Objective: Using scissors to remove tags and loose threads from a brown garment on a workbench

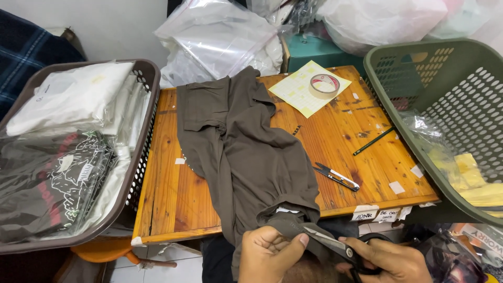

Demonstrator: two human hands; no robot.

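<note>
**Two hands, one garment, one pair of scissors at the near table edge**

One wooden table [335, 141] serves as the landmark. On it lie one brown garment [246, 157], one roll of tape [324, 85] resting on one yellow sheet [301, 94] at the far side, one dark pencil [373, 141] toward the right, and one small thread snipper [337, 177] just right of the garment. Two baskets flank the table: a brown basket [144, 131] on its left, filled with bagged folded clothes, and a green basket [398, 68] on its right.

Both hands sit below the table's near edge. The left hand [270, 254] is curled, thumb and fingers pinching the garment's lower hem. The right hand [390, 259] is closed through the dark handles of one pair of scissors [335, 245], knuckles up.

The scissors' long axis runs from lower right to upper left, with the blades pointing toward the left hand and touching the pinched fabric. The garment's long axis runs from the table's far side down over its near edge, where the hem hangs into the hands.
</note>
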